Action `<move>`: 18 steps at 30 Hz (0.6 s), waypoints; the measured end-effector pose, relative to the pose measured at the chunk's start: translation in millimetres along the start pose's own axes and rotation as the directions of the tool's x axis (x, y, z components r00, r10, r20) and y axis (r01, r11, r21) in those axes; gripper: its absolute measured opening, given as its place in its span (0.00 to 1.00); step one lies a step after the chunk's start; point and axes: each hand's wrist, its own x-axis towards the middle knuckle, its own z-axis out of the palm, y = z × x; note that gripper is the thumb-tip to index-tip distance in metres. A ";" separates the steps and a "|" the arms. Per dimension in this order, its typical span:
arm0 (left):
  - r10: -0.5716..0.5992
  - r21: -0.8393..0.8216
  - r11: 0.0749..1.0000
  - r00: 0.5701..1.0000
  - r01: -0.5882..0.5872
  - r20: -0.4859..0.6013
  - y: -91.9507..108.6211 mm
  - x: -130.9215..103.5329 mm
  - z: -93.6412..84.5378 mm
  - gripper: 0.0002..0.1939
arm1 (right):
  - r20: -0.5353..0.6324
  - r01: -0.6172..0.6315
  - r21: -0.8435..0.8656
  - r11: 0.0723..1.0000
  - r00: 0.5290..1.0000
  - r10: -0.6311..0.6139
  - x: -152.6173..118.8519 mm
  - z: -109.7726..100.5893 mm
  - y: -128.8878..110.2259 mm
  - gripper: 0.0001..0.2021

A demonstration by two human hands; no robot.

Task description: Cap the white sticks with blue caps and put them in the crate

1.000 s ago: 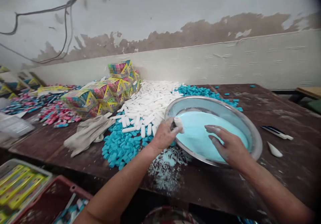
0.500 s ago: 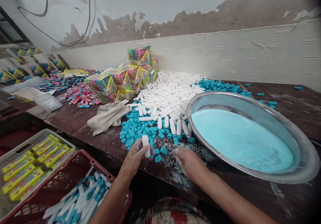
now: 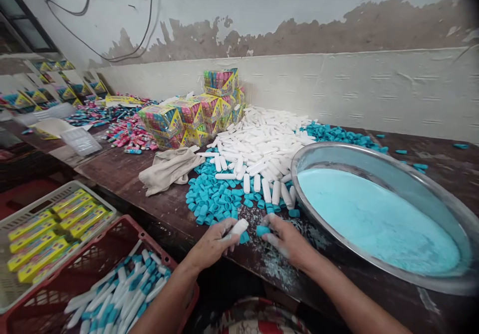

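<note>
Between the thumb and fingers of my left hand (image 3: pixel 214 242) is a small white plastic tube (image 3: pixel 239 226), tilted to the right. My right hand (image 3: pixel 287 239) pinches a blue cap (image 3: pixel 263 230), held a short gap away from the tube's end. Both hands are over the table's front edge, and pale powder coats the right fingers. Just beyond them lie a heap of loose blue caps (image 3: pixel 211 197) and a large pile of white tubes (image 3: pixel 262 134). To the right stands a wide metal basin (image 3: pixel 422 177) holding light-blue powder (image 3: pixel 374 219).
A red crate (image 3: pixel 41 289) with capped tubes and a pale basket (image 3: pixel 108 208) of yellow boxes stand at lower left. A crumpled cloth (image 3: pixel 170 169), stacked display packs (image 3: pixel 187 117) and pink and blue pieces (image 3: pixel 130 132) lie on the table (image 3: pixel 108 167). A wall is behind.
My right hand now holds a blue cap and has come nearer the left hand. The tube has tipped from upright toward the right. The whole view has shifted slightly.
</note>
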 end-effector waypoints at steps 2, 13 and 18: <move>-0.044 0.071 0.997 0.994 0.036 0.102 4.5 0.1 1.6 0.09 | 0.038 0.021 0.241 0.970 0.999 -0.031 -14.3 -10.3 2.5 0.08; -0.145 0.105 0.988 0.894 0.110 0.425 7.3 15.3 29.4 0.12 | 0.134 -0.079 0.303 0.950 0.990 0.040 -54.7 -25.0 -0.9 0.03; -0.197 0.185 0.975 0.877 0.127 0.437 8.5 20.6 38.4 0.15 | 0.179 -0.206 0.539 0.816 0.975 0.128 -57.9 -16.0 5.7 0.08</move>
